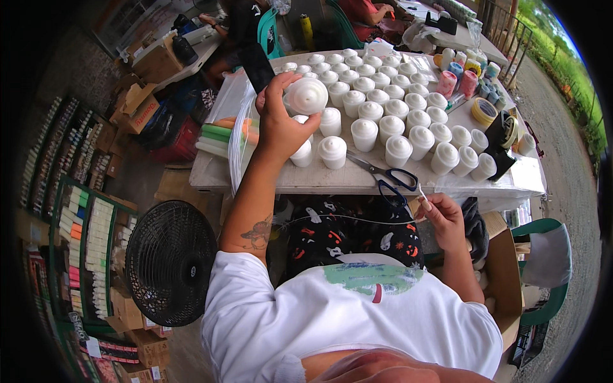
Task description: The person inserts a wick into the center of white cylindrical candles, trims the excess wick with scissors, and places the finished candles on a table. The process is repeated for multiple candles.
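Observation:
My left hand (279, 121) is raised over the table's left side, its thumb and fingers around a white candle (308, 97) with a rounded, pointed top turned toward me. My right hand (445, 220), just off the table's front edge, pinches a thin white cord (357, 219). The cord's short end sticks up above the fingers, and its long part runs left across my lap. Many similar white candles (364, 135) stand upright in rows on the table (230, 179). Between the hands, scissors (386, 173) with dark blue handles lie at the front edge, one handle overhanging it.
A bundle of white strands (241, 137) hangs over the table's left edge beside green and orange sticks (214, 135). A black tape dispenser (504, 147) and coloured candles (468, 83) occupy the right side. A black fan (171, 263) stands left; an open cardboard box (507, 281) sits right.

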